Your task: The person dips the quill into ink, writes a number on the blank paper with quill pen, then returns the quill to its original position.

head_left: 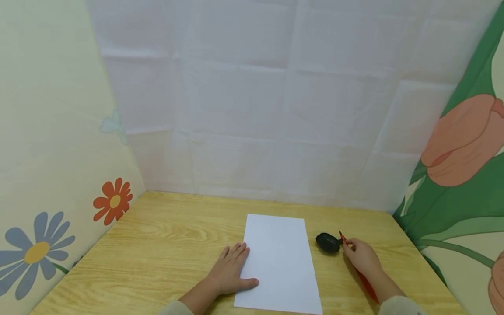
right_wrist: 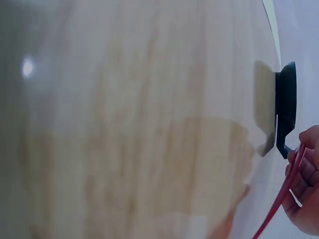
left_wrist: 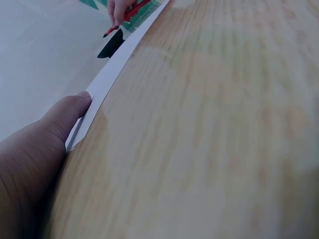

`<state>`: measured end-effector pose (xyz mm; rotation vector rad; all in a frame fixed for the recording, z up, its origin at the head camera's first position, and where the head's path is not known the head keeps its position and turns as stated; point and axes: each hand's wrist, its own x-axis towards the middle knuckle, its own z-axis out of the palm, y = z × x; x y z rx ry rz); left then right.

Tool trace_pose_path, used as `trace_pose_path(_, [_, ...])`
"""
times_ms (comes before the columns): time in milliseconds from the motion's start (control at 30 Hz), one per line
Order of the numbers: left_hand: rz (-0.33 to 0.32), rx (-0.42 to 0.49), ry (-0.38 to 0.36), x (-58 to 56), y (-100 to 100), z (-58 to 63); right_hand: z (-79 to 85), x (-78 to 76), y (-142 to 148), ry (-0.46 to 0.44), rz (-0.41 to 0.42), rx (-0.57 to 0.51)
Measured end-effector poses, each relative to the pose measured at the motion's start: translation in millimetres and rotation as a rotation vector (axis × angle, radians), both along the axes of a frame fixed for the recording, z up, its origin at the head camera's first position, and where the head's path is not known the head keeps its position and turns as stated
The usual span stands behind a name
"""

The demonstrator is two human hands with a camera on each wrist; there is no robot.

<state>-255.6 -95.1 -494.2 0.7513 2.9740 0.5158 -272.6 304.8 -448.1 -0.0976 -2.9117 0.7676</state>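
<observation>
A white sheet of paper (head_left: 277,262) lies on the table. My left hand (head_left: 232,271) rests flat at its left edge, fingers spread and the thumb on the sheet; the left wrist view shows the thumb (left_wrist: 67,117) along the paper's edge. To the right of the sheet sits a small black spoon-like dish (head_left: 327,243) with a short handle. My right hand (head_left: 362,258) pinches a slim red brush-like stick (right_wrist: 279,201) with a dark tip, held right beside the dish's handle. Whether the fingers touch that handle, I cannot tell.
The wood-grain table (head_left: 157,245) meets a creased white cloth (head_left: 236,109) at the back. Flower-printed cloths hang on the left (head_left: 51,131) and on the right (head_left: 464,236).
</observation>
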Motion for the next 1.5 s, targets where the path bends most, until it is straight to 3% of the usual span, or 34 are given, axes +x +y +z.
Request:
trace_pose_path(467, [-0.003,0.023,-0.011,1.8,0,2.4,9.5,2.2,-13,-0.01,0.001,-0.196])
trace_pose_path(733, [0.001,0.001,-0.01,4.0,1,4.2,15.1,1.8,-16,0.027,0.042,-0.205])
trace_pose_path(1033, [-0.004,0.018,-0.006,7.3,1,8.1,19.3,0.2,-17,0.014,0.036,-0.25])
trace_pose_path(1500, [-0.004,0.019,-0.007,3.0,1,3.7,27.8,2.7,-22,0.043,0.015,-0.303])
